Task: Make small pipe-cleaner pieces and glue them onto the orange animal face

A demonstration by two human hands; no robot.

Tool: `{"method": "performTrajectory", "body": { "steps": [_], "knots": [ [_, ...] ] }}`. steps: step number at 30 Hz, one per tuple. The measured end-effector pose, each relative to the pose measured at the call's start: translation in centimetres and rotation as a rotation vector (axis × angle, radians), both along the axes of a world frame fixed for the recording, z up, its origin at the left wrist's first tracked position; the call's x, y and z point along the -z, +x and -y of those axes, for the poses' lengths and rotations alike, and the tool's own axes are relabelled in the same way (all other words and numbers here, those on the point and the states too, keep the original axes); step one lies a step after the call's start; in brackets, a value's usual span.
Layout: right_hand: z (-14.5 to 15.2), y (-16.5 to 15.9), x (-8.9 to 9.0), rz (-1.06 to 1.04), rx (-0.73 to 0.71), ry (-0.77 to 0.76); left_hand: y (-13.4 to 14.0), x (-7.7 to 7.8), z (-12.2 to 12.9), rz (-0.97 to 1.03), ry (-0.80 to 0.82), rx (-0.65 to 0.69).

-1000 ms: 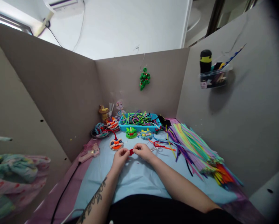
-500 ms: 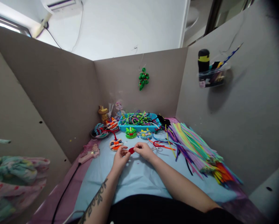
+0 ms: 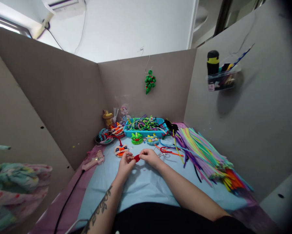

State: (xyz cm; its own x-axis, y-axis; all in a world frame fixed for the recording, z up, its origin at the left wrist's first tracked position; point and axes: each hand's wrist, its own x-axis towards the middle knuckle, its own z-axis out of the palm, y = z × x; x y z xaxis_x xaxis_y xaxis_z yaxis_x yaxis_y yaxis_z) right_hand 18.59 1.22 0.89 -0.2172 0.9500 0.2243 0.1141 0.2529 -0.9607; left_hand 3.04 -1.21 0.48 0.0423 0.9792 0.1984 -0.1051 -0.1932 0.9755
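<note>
Between my two hands is a small red fuzzy piece [image 3: 137, 158], which looks like bent pipe cleaner. My left hand [image 3: 126, 162] pinches its left side, and my right hand [image 3: 149, 157] grips its right side with thumb and fingers. Just behind my left hand sits an orange and cream pipe-cleaner lion head [image 3: 121, 150] with a red stem rising from it. Beyond the hands stand a green pipe-cleaner head [image 3: 137, 138] and a blue and yellow one [image 3: 152, 139]. Scissors [image 3: 164, 155] lie beside my right hand, partly hidden.
A blue basket [image 3: 146, 133] of loose pipe cleaners stands at the back. Bundled pipe cleaners [image 3: 202, 152] spread along the right. At left lie a pink glue gun [image 3: 94, 161] with a black cord and a dark bowl [image 3: 104, 141]. Grey partitions [image 3: 146, 107] enclose the table.
Almost nothing differs. The red piece and both hands have shifted very slightly, with the grip kept on both sides.
</note>
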Motion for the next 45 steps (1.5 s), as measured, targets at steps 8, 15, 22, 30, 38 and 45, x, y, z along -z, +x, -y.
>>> {"method": "performTrajectory", "body": {
  "steps": [8, 15, 22, 30, 38, 45],
  "knots": [
    [-0.1, 0.3, -0.2, -0.063, 0.011, 0.007, 0.0, 0.5, -0.1, -0.041, -0.009, 0.024],
    [0.1, 0.0, -0.3, -0.019, 0.007, 0.009, -0.1, 0.5, -0.1, -0.026, -0.027, 0.036],
    [0.2, 0.0, -0.5, -0.111, -0.013, -0.073, -0.1, 0.2, 0.1, -0.020, 0.012, 0.064],
    [0.2, -0.1, -0.4, -0.107, -0.011, -0.039, 0.0, 0.5, 0.1, -0.118, 0.065, 0.034],
    [0.2, -0.2, -0.2, -0.164, -0.024, -0.143, 0.1, -0.3, 0.7, -0.112, 0.098, 0.065],
    [0.2, 0.0, -0.3, -0.091, -0.012, -0.019, -0.1, 0.0, 0.2, -0.051, 0.053, -0.041]
  ]
}}
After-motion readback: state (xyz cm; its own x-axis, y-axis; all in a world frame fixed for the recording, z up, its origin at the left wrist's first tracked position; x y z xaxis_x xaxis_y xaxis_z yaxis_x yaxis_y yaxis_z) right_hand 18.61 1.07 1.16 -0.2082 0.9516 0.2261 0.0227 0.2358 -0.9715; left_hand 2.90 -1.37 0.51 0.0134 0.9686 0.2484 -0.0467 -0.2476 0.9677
